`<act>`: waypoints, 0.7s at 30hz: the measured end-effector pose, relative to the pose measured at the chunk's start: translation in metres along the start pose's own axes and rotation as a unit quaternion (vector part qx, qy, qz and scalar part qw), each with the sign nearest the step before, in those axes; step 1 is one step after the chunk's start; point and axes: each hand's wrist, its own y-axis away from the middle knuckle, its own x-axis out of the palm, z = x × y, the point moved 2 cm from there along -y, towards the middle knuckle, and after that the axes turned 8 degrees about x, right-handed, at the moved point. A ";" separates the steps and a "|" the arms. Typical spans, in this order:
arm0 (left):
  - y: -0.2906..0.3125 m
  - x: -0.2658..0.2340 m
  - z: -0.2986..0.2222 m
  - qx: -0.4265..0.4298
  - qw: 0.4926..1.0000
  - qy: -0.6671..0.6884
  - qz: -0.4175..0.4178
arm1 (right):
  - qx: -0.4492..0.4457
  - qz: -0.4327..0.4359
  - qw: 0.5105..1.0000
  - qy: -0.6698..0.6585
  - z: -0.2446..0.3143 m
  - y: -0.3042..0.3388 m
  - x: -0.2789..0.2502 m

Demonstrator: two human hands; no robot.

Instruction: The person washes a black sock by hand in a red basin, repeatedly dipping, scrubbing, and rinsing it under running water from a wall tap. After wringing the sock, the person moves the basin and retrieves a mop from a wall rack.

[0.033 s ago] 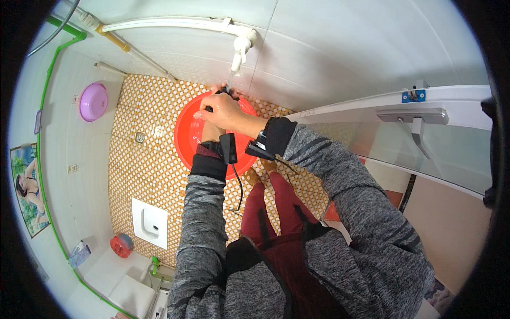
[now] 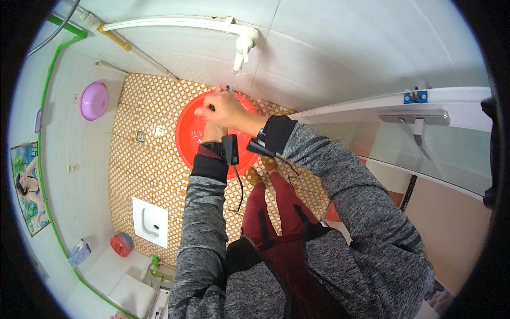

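near the white tap, red basin partly behind right hand

Right grip curled, seemingly overlapping the left grip.

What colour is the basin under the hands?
The basin is red, best seen in the head view.
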 end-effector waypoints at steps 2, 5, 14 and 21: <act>0.003 0.002 -0.003 -0.095 0.986 0.115 -0.069 | 0.018 -0.012 0.999 0.027 -0.018 -0.010 -0.008; 0.006 0.014 -0.026 -0.177 0.921 0.314 -0.148 | 0.120 -0.046 0.978 0.166 -0.055 -0.029 -0.017; 0.009 -0.026 -0.062 -0.093 0.930 0.314 -0.167 | 0.114 0.246 0.962 0.030 -0.068 -0.021 -0.045; 0.020 -0.037 -0.023 -0.267 0.875 0.279 -0.292 | 0.215 0.113 0.926 -0.289 -0.060 -0.030 -0.041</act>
